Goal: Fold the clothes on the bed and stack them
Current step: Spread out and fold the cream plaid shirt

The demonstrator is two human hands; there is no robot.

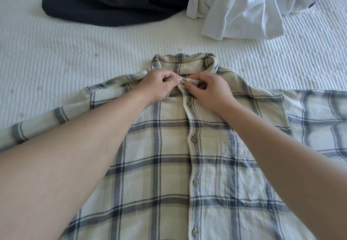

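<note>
The plaid shirt [178,164] is lying face up on the bed [56,61], its hem nearest the person and its collar [187,61] pointing away, so the whole front is spreading flat within reach. The button placket [192,145] is running straight up the middle with its visible buttons fastened, which is keeping the two front panels aligned; that looks like preparation for a tidy fold. Both sleeves are stretching out sideways, the one at the left angling down toward the frame's edge, and neither is turned in yet.

Further up, both bare forearms are reaching across the shirt to the neckline. The left hand [159,82] is curling its thumb and fingers around the fabric at the top of the placket, and the right hand [210,91] is pinching the opposite edge just beside it. The two hands are nearly touching, probably working the top button or drawing the collar closed. Whether a button is sitting between the fingertips cannot be told.

Beyond the collar, well apart from the shirt, a dark garment [112,1] and a white garment [244,10] are lying crumpled and unfolded, apparently waiting their turn. No stack is showing.
</note>
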